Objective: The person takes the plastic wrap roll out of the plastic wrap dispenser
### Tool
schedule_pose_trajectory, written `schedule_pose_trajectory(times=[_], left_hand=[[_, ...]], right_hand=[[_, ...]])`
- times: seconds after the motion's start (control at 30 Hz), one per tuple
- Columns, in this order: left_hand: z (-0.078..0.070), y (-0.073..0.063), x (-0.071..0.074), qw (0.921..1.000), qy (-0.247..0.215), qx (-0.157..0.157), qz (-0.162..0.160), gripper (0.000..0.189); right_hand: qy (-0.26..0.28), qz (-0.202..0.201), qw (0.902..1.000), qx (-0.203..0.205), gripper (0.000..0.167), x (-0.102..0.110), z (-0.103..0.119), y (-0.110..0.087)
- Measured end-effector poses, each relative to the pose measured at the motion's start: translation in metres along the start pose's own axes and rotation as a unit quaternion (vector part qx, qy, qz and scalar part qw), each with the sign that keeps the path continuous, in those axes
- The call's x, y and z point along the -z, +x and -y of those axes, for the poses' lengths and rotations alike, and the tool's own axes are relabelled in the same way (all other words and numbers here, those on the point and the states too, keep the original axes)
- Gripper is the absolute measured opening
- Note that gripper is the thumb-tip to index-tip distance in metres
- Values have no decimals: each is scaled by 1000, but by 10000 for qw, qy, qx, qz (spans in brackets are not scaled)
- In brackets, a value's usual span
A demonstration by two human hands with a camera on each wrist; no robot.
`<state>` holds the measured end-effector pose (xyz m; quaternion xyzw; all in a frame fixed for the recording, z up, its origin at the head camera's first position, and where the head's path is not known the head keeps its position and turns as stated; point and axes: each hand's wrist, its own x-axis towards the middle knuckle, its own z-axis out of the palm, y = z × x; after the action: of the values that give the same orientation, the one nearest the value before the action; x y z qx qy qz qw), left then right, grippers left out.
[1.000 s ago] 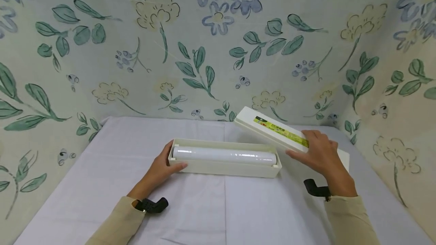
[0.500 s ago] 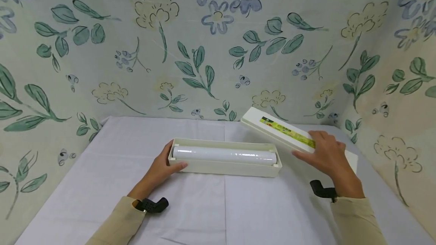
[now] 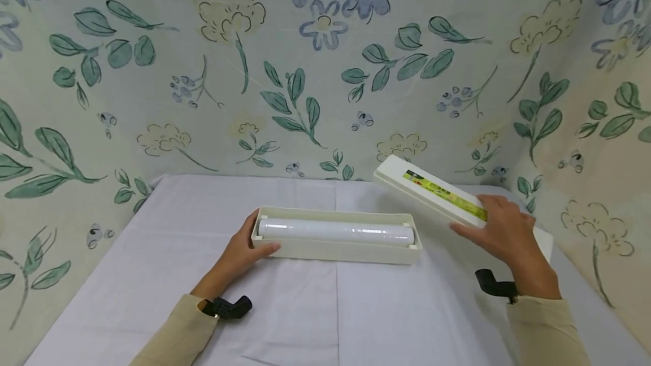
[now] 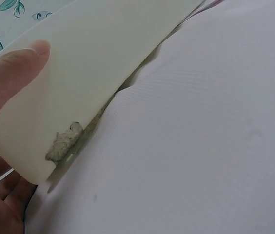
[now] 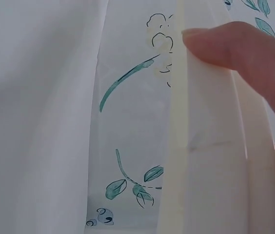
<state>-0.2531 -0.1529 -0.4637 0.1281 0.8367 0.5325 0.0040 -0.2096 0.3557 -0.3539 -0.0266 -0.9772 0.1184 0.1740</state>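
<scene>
A long cream plastic box (image 3: 341, 252) lies lidless across the middle of the table, and a glossy white roll of film (image 3: 335, 231) rests inside it. My left hand (image 3: 243, 248) grips the box's left end, thumb on the front wall and fingers behind. In the left wrist view the box wall (image 4: 93, 53) shows a torn grey patch near its lower corner. To the right, my right hand (image 3: 508, 233) holds the matching lid (image 3: 432, 191), raised and tilted with its left end higher. A yellow-green label runs along the lid. The right wrist view shows the thumb on the lid's edge (image 5: 215, 122).
A white cloth (image 3: 285, 309) covers the table. Behind and at both sides hangs a floral curtain (image 3: 315, 100). Each wrist wears a black camera mount (image 3: 231, 306).
My right hand has carried the lid farther right, away from the box. The left hand and the box have stayed in place.
</scene>
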Motion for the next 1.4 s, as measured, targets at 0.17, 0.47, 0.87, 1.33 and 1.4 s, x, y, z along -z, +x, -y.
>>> schedule_pose_trajectory(times=[0.17,0.47,0.87,1.33,1.4], left_hand=[[1,0,0,10000,29,4,8,101],[3,0,0,10000,-41,-23,2,101],[2,1,0,9999,-85,54,19,100],[1,-1,-2,9999,-40,127,7,103],[1,-1,-1,9999,-52,123,-31,102]], right_hand=[[-47,14,9999,-107,99,0,-5,-1],[-160,151,9994,-272,103,7,-19,-1],[-182,290,9977,-579,105,10,-36,-3],[-166,447,9957,-798,107,4,-52,-4],[-169,470,9953,-825,108,4,-53,-3]])
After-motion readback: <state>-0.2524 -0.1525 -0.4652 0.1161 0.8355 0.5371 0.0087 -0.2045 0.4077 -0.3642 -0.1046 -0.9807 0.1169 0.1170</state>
